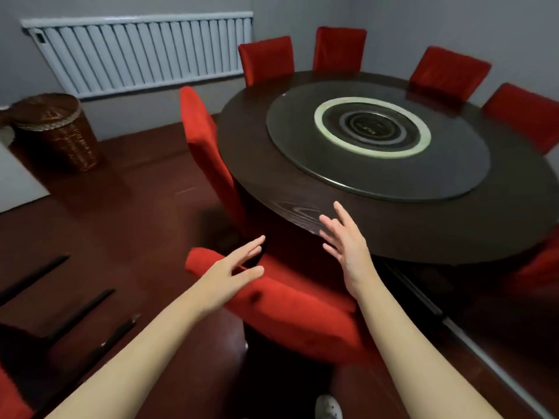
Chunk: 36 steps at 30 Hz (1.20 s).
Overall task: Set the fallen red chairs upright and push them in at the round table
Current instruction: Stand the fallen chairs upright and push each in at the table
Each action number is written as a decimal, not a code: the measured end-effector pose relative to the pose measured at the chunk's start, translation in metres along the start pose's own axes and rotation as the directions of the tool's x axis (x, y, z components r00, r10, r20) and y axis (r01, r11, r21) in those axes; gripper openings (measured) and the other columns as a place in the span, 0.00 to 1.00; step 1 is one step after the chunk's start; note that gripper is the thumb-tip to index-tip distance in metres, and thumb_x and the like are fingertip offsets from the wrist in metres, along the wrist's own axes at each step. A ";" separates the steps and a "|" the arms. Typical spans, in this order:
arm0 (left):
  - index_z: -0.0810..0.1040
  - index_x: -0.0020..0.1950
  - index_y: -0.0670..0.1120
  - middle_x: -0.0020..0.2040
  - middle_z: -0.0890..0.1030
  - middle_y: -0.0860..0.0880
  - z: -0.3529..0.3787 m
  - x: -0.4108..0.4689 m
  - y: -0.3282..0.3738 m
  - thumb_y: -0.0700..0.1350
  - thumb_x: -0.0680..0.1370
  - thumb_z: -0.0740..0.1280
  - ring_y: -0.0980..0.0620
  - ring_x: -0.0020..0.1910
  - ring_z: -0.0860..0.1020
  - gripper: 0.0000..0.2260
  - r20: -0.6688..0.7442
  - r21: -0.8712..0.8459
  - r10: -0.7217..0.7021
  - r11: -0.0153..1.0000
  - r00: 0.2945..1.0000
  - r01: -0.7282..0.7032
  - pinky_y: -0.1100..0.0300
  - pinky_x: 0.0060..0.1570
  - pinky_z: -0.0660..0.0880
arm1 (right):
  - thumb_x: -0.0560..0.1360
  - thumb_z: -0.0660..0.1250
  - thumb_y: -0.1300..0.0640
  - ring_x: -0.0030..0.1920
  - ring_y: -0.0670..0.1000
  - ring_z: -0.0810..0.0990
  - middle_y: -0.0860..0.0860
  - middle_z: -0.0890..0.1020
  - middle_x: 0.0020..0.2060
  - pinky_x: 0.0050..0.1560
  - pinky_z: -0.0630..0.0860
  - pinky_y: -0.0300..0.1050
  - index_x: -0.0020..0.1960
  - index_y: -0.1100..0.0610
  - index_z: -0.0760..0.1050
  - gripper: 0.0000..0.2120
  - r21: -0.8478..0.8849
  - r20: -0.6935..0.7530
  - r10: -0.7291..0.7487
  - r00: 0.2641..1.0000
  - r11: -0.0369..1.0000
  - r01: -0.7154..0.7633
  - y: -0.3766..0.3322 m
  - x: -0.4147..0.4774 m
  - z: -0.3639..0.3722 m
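Left hand [234, 266]: fingers spread, empty; red chair [290, 309] just beneath.
Right hand [348, 246]: spread wide, empty; round table [423, 237] rim beyond.

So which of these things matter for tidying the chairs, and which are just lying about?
In the job: near red chair, fallen chair at lower left, round table, left hand, right hand.
Just there: wicker basket, radiator, glass turntable.

2 bare forearms [136, 343] — 1 white shoe [328, 407].
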<state>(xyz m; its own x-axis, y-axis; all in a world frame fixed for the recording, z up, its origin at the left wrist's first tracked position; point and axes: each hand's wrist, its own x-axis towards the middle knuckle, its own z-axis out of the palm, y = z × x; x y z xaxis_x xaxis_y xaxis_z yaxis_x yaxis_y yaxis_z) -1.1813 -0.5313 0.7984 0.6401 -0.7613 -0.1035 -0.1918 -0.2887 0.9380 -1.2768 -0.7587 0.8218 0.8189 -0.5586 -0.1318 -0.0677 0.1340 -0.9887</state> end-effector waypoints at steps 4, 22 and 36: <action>0.54 0.72 0.71 0.73 0.58 0.65 -0.014 0.003 -0.011 0.63 0.73 0.68 0.65 0.75 0.51 0.32 0.286 0.363 0.084 0.912 0.955 -0.189 0.68 0.72 0.49 | 0.81 0.61 0.53 0.66 0.44 0.73 0.47 0.73 0.68 0.58 0.72 0.32 0.72 0.38 0.60 0.23 -0.168 0.020 -0.018 1.000 0.986 0.021 0.020 -0.032 0.019; 0.79 0.45 0.45 0.37 0.79 0.49 -0.028 0.020 -0.032 0.70 0.58 0.73 0.46 0.34 0.79 0.31 0.404 0.840 0.409 0.188 0.818 -0.509 0.57 0.33 0.69 | 0.65 0.63 0.26 0.53 0.52 0.75 0.46 0.76 0.55 0.51 0.68 0.48 0.72 0.47 0.63 0.42 -0.978 0.076 -0.039 0.996 -0.196 0.067 0.053 -0.117 -0.015; 0.76 0.36 0.46 0.32 0.74 0.49 -0.016 0.032 -0.029 0.70 0.56 0.74 0.48 0.27 0.74 0.28 0.414 0.801 0.508 0.191 0.755 -0.568 0.60 0.24 0.67 | 0.59 0.76 0.34 0.35 0.55 0.78 0.51 0.78 0.36 0.32 0.70 0.46 0.45 0.56 0.78 0.28 -0.951 0.143 -0.085 0.986 -0.288 0.113 0.037 -0.109 -0.025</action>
<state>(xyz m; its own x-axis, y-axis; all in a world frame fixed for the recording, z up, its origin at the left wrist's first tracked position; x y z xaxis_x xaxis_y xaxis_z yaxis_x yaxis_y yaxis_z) -1.1432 -0.5380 0.7736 0.0779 -0.9622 0.2608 -0.9958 -0.0878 -0.0265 -1.3822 -0.7131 0.7974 0.8946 -0.4454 -0.0361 -0.4301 -0.8801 0.2010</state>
